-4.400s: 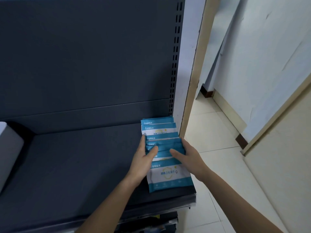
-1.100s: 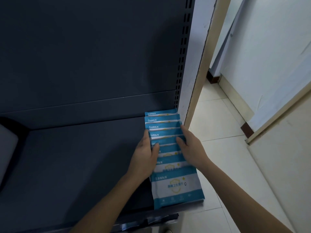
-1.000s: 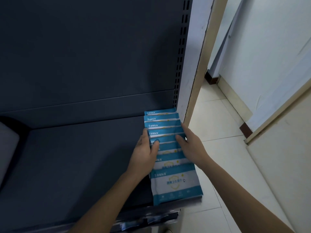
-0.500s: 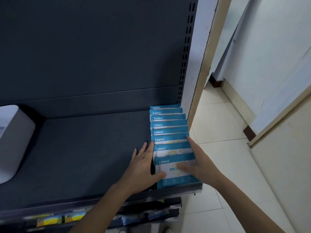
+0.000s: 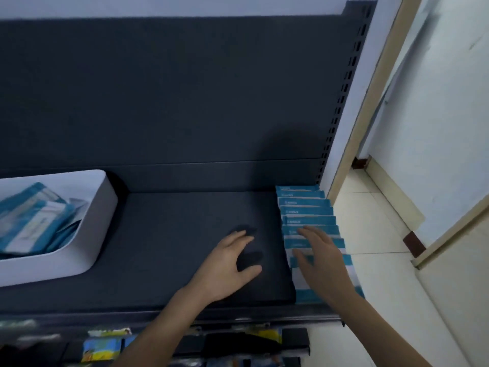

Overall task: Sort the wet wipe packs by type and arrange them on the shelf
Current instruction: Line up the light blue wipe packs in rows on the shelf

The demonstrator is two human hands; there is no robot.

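- We kept our left hand [image 5: 227, 266] low in the centre of the frame, over the bare dark shelf [image 5: 172, 247], fingers spread and relaxed, holding nothing. A shadow lay under the fingertips; we could not tell whether the palm touched the surface.
- Our right hand [image 5: 320, 263] lay just right of it, in the lower right of centre, fingers straight and loosely fanned over the row of wet wipe packs [image 5: 307, 210]. It gripped none of them. Blur hid whether the fingers pressed on the packs or floated just above them.
- The row of wet wipe packs ran along the right end of the shelf, from the back panel [image 5: 185, 102] down to the front edge. The packs overlapped like shingles, each showing its blue top band, and the nearest ones sat partly under our right hand.
- A white bin [image 5: 100, 207] with rounded corners stood on the same shelf at the middle left of the frame, well apart from the row. Inside it we saw more blue-and-white packs [image 5: 31, 221], piled loosely and tilted.
- A slotted upright [image 5: 341, 102] rose at the right edge of the back panel, just behind the far end of the row.
- Beyond it, at the right of the frame, we saw pale floor tiles [image 5: 375, 234] and a light wall.
- Along the bottom edge, a lower shelf held yellow and blue packaging [image 5: 100, 348], too blurred for us to read.
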